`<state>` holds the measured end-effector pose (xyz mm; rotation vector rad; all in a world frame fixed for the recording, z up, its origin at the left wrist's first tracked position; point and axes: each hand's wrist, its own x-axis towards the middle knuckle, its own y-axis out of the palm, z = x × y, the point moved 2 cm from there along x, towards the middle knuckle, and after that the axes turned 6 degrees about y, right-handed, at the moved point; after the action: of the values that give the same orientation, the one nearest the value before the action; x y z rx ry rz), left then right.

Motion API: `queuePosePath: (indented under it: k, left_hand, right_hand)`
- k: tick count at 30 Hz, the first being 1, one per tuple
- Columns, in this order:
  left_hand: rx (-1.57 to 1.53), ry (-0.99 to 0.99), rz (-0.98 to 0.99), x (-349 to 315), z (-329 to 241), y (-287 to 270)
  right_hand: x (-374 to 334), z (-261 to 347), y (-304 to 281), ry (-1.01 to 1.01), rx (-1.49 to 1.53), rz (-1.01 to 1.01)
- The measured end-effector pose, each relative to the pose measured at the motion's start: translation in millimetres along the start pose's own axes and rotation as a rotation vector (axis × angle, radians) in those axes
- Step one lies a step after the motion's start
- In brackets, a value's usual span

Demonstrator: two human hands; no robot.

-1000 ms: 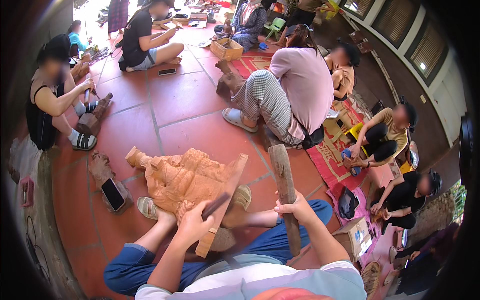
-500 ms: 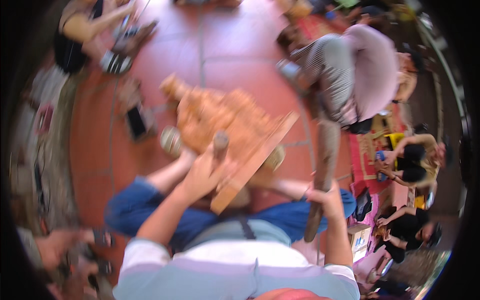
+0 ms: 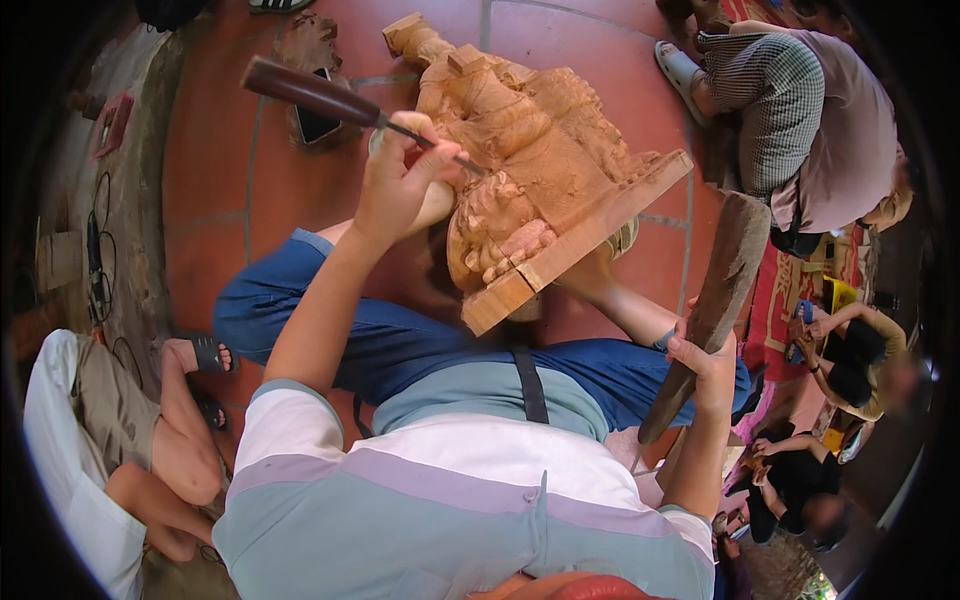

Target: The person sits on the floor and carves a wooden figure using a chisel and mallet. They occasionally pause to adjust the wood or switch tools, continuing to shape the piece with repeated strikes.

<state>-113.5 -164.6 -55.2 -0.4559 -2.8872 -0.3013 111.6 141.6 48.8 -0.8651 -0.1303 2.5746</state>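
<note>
One red tiled floor (image 3: 240,200) carries everything here. On it lies one large wooden carved figure (image 3: 530,150), tipped on its side and propped against the carver's lap; its long axis runs from upper left to lower right, the narrow end pointing to the upper left and its flat rectangular base (image 3: 590,235) facing lower right, toward the person. Around it sit several other people: one in a pink shirt and checked trousers (image 3: 810,120) at upper right, at least two more at the right rim, and one in pale clothes (image 3: 90,440) at lower left.

One long wooden mallet (image 3: 715,300), a dark flat club, stands nearly upright to the right of the base, its broad end up and well apart from the carving. The right hand (image 3: 705,360) is wrapped tight around its lower part.

One chisel (image 3: 340,105) with a dark round handle slants from upper left down to the right, its thin steel tip touching the figure's carved surface near the middle. The left hand (image 3: 400,185) is closed firmly around the steel shank just below the handle.

One dark phone (image 3: 318,122) lies on the floor behind the chisel.
</note>
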Motion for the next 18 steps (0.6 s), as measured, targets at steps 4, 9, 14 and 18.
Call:
queuePosePath:
  k: [4, 9, 14, 18]
  left_hand:
    - [-0.035, -0.097, 0.076, -8, 18, 8]
    - [0.287, -0.004, 0.193, -23, 33, 33]
    - [0.582, 0.202, 0.230, -23, 37, 37]
    - [0.332, 0.027, 0.224, -23, 48, 35]
  right_hand:
    - [1, -1, 2, 0.007, -0.006, 0.007]
    - [5, 4, 5, 0.010, -0.055, 0.046]
    - [9, 31, 13, -0.069, -0.214, 0.079]
    - [17, 57, 21, -0.172, -0.292, 0.133]
